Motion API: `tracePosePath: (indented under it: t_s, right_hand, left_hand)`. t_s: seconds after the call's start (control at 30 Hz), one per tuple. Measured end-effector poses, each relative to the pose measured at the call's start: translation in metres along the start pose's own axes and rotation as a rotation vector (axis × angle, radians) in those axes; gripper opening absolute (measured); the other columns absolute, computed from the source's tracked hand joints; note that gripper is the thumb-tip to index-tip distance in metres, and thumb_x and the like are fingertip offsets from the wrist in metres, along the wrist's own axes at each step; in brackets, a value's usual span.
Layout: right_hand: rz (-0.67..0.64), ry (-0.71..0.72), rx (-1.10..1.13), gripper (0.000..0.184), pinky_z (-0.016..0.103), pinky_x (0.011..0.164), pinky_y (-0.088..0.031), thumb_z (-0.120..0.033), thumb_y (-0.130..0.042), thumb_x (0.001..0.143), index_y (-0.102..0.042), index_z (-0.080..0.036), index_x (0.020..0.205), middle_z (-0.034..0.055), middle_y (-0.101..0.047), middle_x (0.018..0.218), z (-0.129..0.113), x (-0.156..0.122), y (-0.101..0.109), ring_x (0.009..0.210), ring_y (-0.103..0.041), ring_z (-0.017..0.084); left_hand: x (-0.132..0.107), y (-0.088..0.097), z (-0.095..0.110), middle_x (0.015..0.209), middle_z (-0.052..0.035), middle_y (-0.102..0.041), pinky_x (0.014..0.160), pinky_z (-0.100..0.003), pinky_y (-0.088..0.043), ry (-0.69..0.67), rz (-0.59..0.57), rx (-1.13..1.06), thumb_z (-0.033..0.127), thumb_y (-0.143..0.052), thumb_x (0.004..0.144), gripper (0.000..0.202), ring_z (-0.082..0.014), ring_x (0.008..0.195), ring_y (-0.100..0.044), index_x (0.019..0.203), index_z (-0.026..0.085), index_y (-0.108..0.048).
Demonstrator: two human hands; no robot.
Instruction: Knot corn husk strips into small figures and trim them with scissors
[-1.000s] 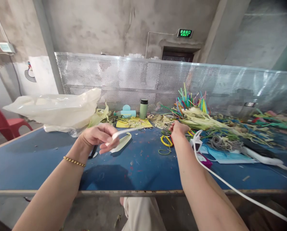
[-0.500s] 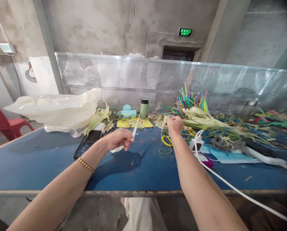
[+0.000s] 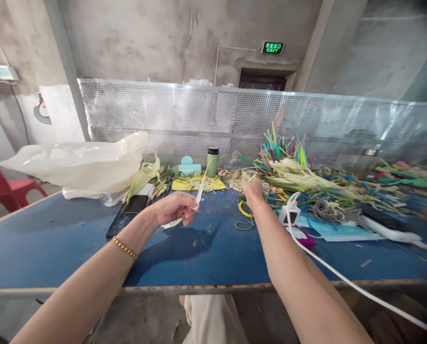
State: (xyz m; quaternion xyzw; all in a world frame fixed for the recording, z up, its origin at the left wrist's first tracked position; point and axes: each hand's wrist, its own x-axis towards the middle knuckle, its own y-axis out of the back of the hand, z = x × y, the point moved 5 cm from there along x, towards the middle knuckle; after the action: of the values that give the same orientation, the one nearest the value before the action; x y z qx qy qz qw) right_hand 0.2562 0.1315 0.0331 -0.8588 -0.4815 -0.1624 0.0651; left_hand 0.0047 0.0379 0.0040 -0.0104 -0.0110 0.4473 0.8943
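Note:
My left hand point(image 3: 177, 209) is closed on a pale strip of corn husk point(image 3: 201, 190), whose thin end points upward and whose wider end hangs below my fingers. My right hand point(image 3: 252, 188) reaches over the table beside a heap of dry husk scraps point(image 3: 235, 180). Its fingers are closed together, and what they hold, if anything, is hidden behind the hand. Just below it lie a yellow ring point(image 3: 242, 209) and a thin green cord point(image 3: 242, 226). A bundle of pale husks point(image 3: 294, 173) lies right of that hand.
A large plastic bag point(image 3: 80, 162) sits at the left, with a black phone point(image 3: 118, 222) near it. Behind stand a green bottle point(image 3: 212, 162) and a yellow sheet point(image 3: 218, 184) with scraps. A white cable point(image 3: 357, 286), a blue mask point(image 3: 346, 232) and colourful stems point(image 3: 276, 148) are at the right.
My right hand has shifted slightly left toward the husk scraps, and the thin pale strand hanging from it no longer shows. My left hand keeps the husk strip. The view has turned slightly.

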Motion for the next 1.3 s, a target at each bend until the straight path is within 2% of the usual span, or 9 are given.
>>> tracePosePath:
  t_s: [0.07,0.13,0.23,0.33,0.57,0.67,0.77,1.0,1.3]
  right_hand:
    - [-0.069,0.063,-0.041,0.015,0.019,0.056,-0.045,-0.008,-0.066,0.067,-0.058,-0.017,0.058,0.0015,-0.061,0.058,-0.006,-0.014,-0.01,0.065,-0.062,0.015]
    - [-0.454,0.205,-0.071,0.01,0.018,0.051,-0.044,-0.02,-0.067,0.075,-0.065,-0.015,0.066,0.002,-0.064,0.062,-0.019,-0.042,-0.039,0.059,-0.06,0.012]
    - [-0.96,0.182,0.053,0.029,0.019,0.042,-0.041,-0.043,-0.068,0.08,-0.068,-0.014,0.078,-0.0009,-0.059,0.052,-0.031,-0.09,-0.073,0.043,-0.051,0.009]
    - [-0.915,0.216,0.081,0.034,0.018,0.036,-0.035,-0.047,-0.068,0.08,-0.065,-0.015,0.071,-0.0047,-0.051,0.041,-0.039,-0.102,-0.073,0.034,-0.043,0.007]
    - [-0.705,0.219,0.125,0.042,0.016,0.03,-0.026,-0.05,-0.065,0.083,-0.064,-0.013,0.065,-0.0026,-0.053,0.045,-0.039,-0.079,-0.055,0.031,-0.04,0.004]
    - [-0.66,0.111,0.276,0.039,0.018,0.031,-0.03,-0.05,-0.068,0.081,-0.063,-0.013,0.069,-0.0031,-0.054,0.048,-0.035,-0.073,-0.053,0.032,-0.041,0.005]
    - [-0.79,0.014,0.335,0.034,0.018,0.034,-0.037,-0.046,-0.069,0.081,-0.064,-0.013,0.076,-0.0003,-0.062,0.057,-0.032,-0.076,-0.057,0.036,-0.046,0.006]
    - [-0.819,0.008,0.332,0.033,0.017,0.034,-0.036,-0.044,-0.072,0.08,-0.065,-0.011,0.074,-0.0012,-0.06,0.054,-0.033,-0.078,-0.053,0.037,-0.047,0.005]
    - [-0.728,0.061,0.11,0.035,0.016,0.029,-0.031,-0.042,-0.073,0.078,-0.064,-0.011,0.065,-0.0003,-0.059,0.047,-0.023,-0.08,-0.062,0.032,-0.043,0.005]
  left_hand:
    - [0.0,-0.001,-0.001,0.048,0.0013,-0.051,0.044,-0.023,-0.043,0.0,-0.014,0.003,0.022,-0.07,0.072,0.015,-0.0124,0.041,-0.054,0.067,0.012,-0.061]
    - [0.001,-0.001,-0.003,0.05,0.0011,-0.053,0.044,-0.023,-0.043,-0.007,-0.015,0.017,0.025,-0.071,0.073,0.017,-0.0122,0.043,-0.055,0.068,0.012,-0.061]
    - [0.002,-0.001,-0.007,0.051,0.0008,-0.053,0.046,-0.024,-0.044,-0.021,-0.017,0.04,0.027,-0.073,0.074,0.02,-0.0123,0.044,-0.054,0.069,0.012,-0.061]
    - [0.003,-0.003,-0.007,0.052,0.0012,-0.053,0.047,-0.025,-0.044,-0.024,-0.027,0.071,0.03,-0.073,0.075,0.022,-0.012,0.045,-0.054,0.07,0.012,-0.06]
    - [0.001,0.001,0.0,0.055,0.0022,-0.055,0.05,-0.022,-0.04,-0.094,-0.001,0.207,0.033,-0.071,0.079,0.023,-0.0099,0.047,-0.055,0.075,0.013,-0.058]
    - [0.002,0.008,-0.002,0.054,0.002,-0.055,0.048,-0.021,-0.037,-0.104,0.094,0.251,0.034,-0.071,0.078,0.025,-0.0092,0.045,-0.054,0.074,0.013,-0.059]
    - [0.003,0.016,-0.004,0.052,0.0011,-0.055,0.045,-0.02,-0.033,-0.1,0.203,0.279,0.036,-0.069,0.079,0.028,-0.009,0.042,-0.053,0.071,0.012,-0.058]
    - [-0.003,0.046,0.006,0.052,0.0019,-0.055,0.041,-0.02,-0.03,-0.156,0.584,0.247,0.037,-0.061,0.082,0.025,-0.0086,0.039,-0.05,0.076,0.012,-0.06]
    - [0.002,0.028,0.006,0.058,0.0005,-0.054,0.046,-0.022,-0.031,-0.154,0.494,0.476,0.048,-0.059,0.082,0.039,-0.0077,0.047,-0.048,0.072,0.011,-0.065]
